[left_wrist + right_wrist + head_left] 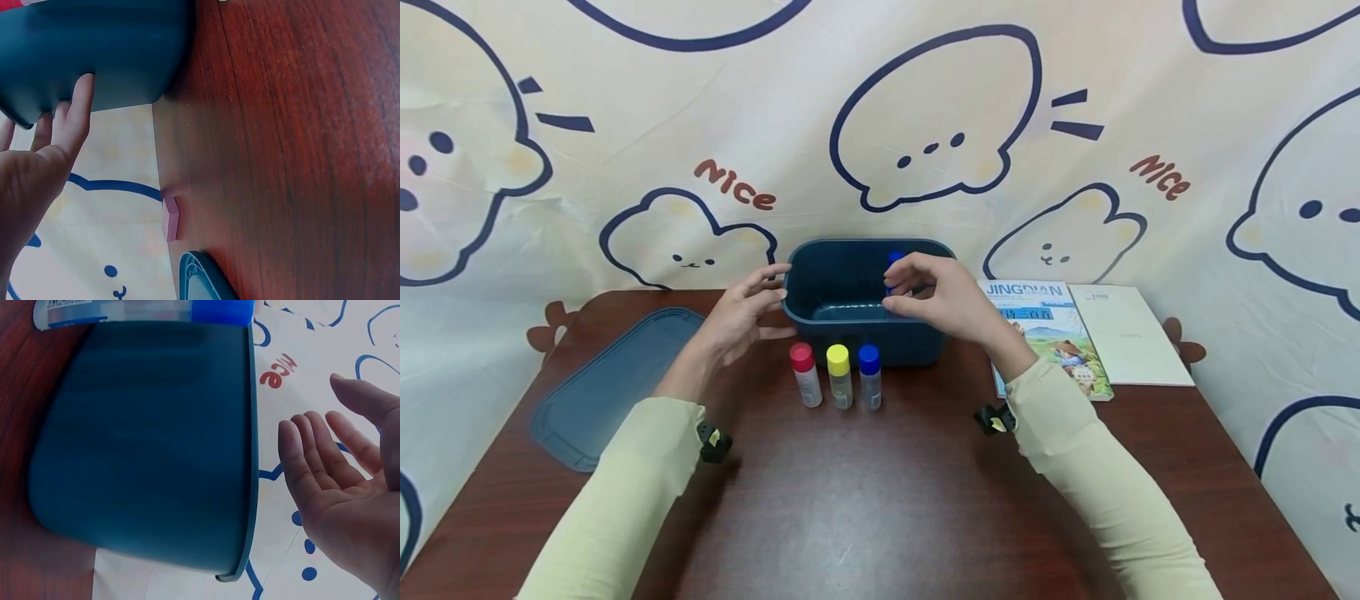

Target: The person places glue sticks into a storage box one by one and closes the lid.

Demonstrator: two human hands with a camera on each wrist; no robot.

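A dark teal plastic bin point(868, 333) stands on the table. My left hand point(741, 312) touches its left end with fingers extended; in the left wrist view the fingertips point(84, 87) lie against the outer wall. Above the bin's right side is my right hand point(943, 292), its fingers loosely bent and nothing between them in the right wrist view. Something blue point(896, 257) shows inside the bin, partly hidden behind that hand. In front of the bin stand three small clear bottles in a row: one red-capped point(806, 375), one yellow-capped point(839, 377), one blue-capped point(870, 377).
A flat teal lid point(617, 387) lies on the table at the left. At the right, a picture-covered book point(1060, 342) lies beside a pale book or booklet point(1131, 333). A patterned cloth point(880, 108) hangs behind the table.
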